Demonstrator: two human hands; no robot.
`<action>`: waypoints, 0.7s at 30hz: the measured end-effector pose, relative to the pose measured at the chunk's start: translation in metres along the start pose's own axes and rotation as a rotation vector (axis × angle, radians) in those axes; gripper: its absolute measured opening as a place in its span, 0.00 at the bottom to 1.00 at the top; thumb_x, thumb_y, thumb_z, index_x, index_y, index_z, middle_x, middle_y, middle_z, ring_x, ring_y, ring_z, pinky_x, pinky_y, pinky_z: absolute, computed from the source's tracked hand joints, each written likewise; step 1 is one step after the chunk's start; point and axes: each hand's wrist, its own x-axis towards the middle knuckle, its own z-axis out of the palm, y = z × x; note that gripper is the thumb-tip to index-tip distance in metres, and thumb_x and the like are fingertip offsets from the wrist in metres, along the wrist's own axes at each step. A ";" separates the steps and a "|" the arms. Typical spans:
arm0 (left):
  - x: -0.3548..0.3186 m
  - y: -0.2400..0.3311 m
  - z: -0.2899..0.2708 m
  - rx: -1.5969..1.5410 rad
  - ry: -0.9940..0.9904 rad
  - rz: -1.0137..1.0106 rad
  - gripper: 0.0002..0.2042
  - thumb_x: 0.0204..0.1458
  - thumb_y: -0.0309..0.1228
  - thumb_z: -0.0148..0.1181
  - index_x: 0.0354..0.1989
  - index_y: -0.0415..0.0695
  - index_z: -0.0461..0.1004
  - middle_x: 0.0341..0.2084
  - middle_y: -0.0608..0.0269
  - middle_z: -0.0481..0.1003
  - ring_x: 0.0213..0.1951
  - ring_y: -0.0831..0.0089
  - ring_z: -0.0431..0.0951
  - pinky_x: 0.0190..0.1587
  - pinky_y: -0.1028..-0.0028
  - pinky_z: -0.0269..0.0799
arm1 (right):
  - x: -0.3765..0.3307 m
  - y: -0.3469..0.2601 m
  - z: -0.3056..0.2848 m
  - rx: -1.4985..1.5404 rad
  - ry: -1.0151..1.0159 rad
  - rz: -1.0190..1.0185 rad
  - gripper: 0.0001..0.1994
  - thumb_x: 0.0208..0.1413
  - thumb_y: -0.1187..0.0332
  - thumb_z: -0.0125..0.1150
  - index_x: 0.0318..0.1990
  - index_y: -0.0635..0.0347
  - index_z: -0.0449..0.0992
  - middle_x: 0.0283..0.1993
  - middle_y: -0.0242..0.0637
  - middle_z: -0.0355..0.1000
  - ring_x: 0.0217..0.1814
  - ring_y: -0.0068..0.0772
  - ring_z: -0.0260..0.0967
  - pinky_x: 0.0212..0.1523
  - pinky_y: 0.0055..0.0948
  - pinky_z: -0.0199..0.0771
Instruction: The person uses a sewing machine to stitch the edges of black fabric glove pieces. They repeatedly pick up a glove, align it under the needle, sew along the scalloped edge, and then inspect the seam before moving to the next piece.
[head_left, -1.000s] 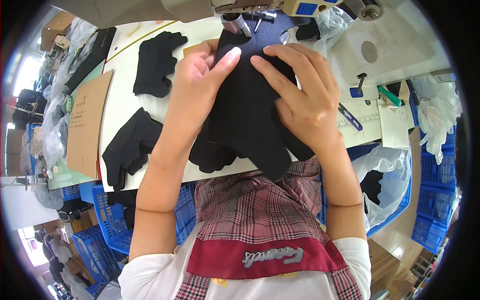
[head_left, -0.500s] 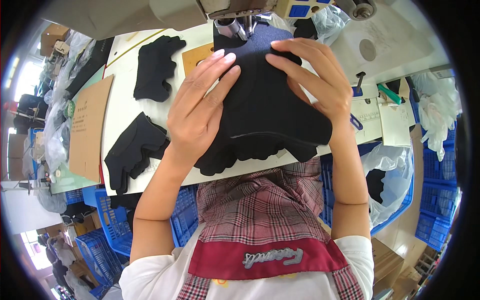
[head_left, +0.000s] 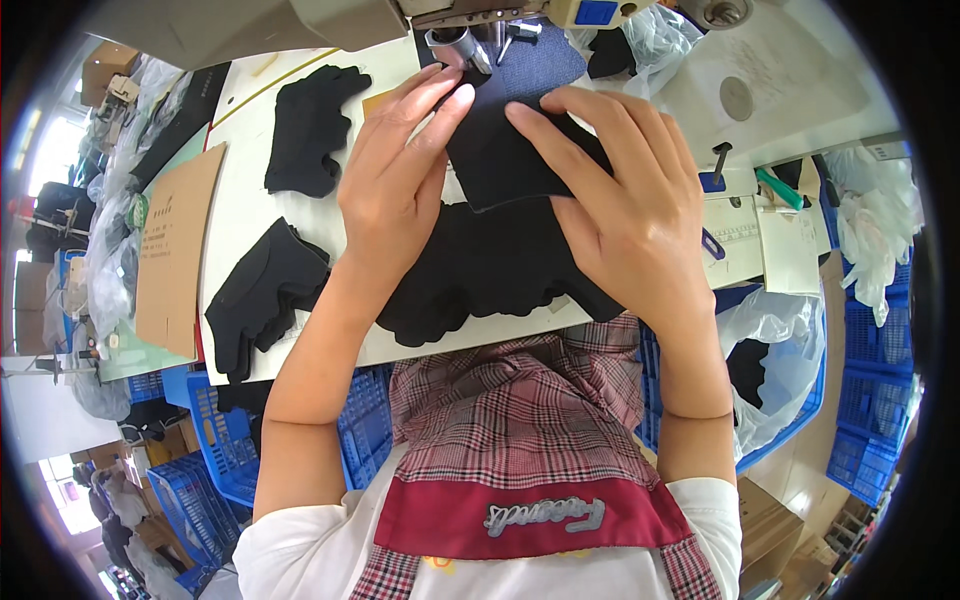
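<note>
A black fabric piece (head_left: 505,160) lies under the head of a sewing machine (head_left: 490,45), its near edge slightly raised. Behind the metal presser parts a dark blue-grey textured fabric area (head_left: 545,70) shows. My left hand (head_left: 395,165) rests its outstretched fingertips at the fabric's left edge, close to the presser; its thumb is hidden. My right hand (head_left: 630,185) lies over the right side of the fabric, fingers stretched and a little apart, covering that edge. Below both hands, more black cut pieces with wavy edges (head_left: 480,265) lie at the table's front edge.
Left on the white table (head_left: 240,200) lie two more groups of black cut pieces (head_left: 310,130), (head_left: 265,290) beside a cardboard sheet (head_left: 180,250). Blue crates (head_left: 220,440) stand below. To the right are a green-handled tool (head_left: 780,188) and a plastic-lined crate (head_left: 775,370).
The black fabric has moved away from me under the machine, uncovering the pieces below. My right hand has shifted slightly left and lies flatter; my left hand has moved slightly forward.
</note>
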 end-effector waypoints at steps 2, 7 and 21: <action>0.001 -0.002 0.003 0.008 0.022 -0.001 0.22 0.40 0.10 0.58 0.47 0.40 0.79 0.45 0.55 0.78 0.51 0.57 0.78 0.51 0.65 0.74 | 0.003 0.001 0.006 -0.042 -0.010 0.003 0.27 0.35 0.77 0.61 0.50 0.53 0.80 0.49 0.35 0.71 0.49 0.41 0.69 0.47 0.38 0.69; 0.003 -0.004 0.007 0.047 0.038 -0.020 0.21 0.41 0.10 0.59 0.46 0.39 0.79 0.42 0.54 0.79 0.49 0.57 0.78 0.50 0.66 0.74 | 0.005 0.005 0.016 -0.087 0.024 -0.004 0.25 0.38 0.77 0.60 0.51 0.53 0.80 0.48 0.35 0.71 0.49 0.40 0.69 0.47 0.38 0.69; -0.001 -0.005 0.017 0.109 0.111 0.001 0.18 0.45 0.14 0.62 0.46 0.41 0.77 0.40 0.53 0.80 0.40 0.58 0.80 0.40 0.69 0.77 | 0.007 0.008 0.026 -0.073 0.143 -0.056 0.19 0.40 0.76 0.62 0.45 0.55 0.81 0.46 0.34 0.72 0.48 0.39 0.70 0.46 0.36 0.70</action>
